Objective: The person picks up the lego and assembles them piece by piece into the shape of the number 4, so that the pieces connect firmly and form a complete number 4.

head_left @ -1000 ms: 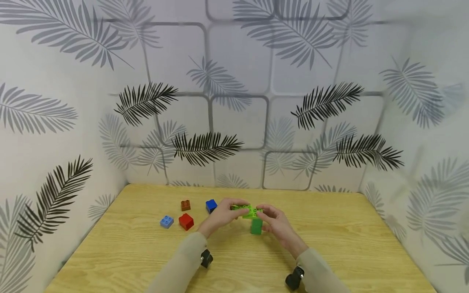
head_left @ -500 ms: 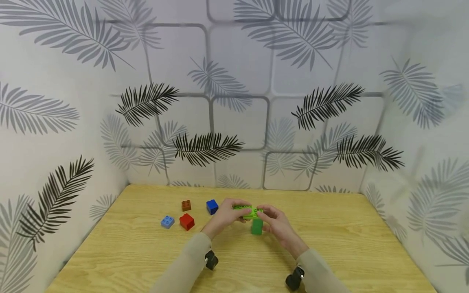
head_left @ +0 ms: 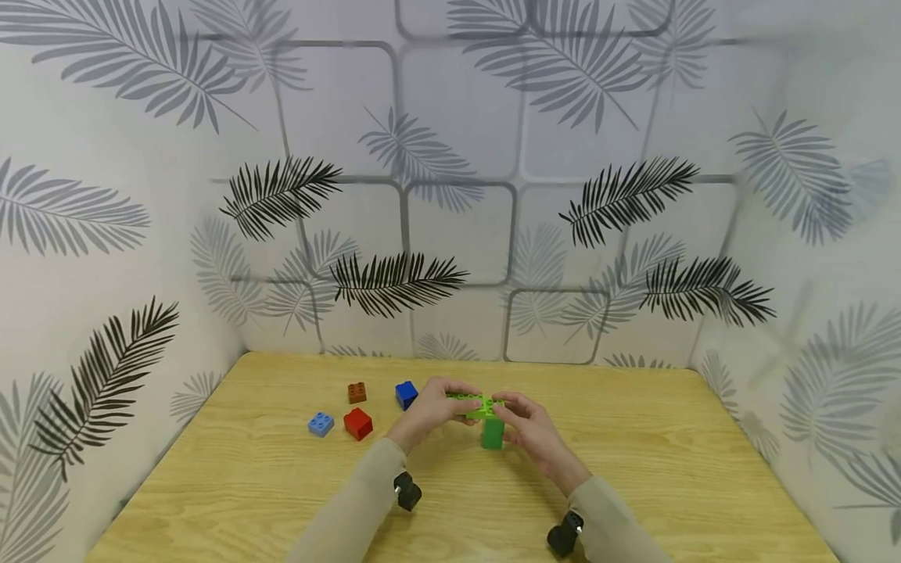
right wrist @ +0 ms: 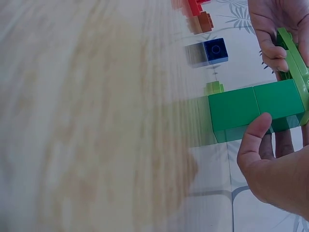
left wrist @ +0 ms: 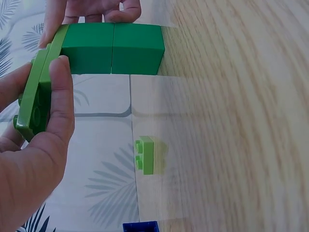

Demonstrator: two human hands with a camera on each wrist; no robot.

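Observation:
Two dark green toy building bricks (left wrist: 137,49) are stacked as a tower on the table, topped by lime green pieces (head_left: 486,410). My left hand (head_left: 431,410) pinches the long lime piece (left wrist: 31,104) that juts out from the top of the tower, thumb on one side and fingers on the other. Around the tower's right side, my right hand (head_left: 536,434) holds it, with a fingertip on the lime top in the head view. In the right wrist view, the right thumb (right wrist: 260,128) lies against the dark green bricks.
A small lime brick (left wrist: 148,154) stands behind the tower, hidden in the head view. To the left lie a blue brick (head_left: 406,395), a brown brick (head_left: 357,392), a red brick (head_left: 358,424) and a light blue brick (head_left: 321,424). A patterned wall (head_left: 457,320) backs the table.
My left forearm and hand have shifted slightly to the right, and the long lime piece sits straighter against the tower top. The right hand and tower stay in place.

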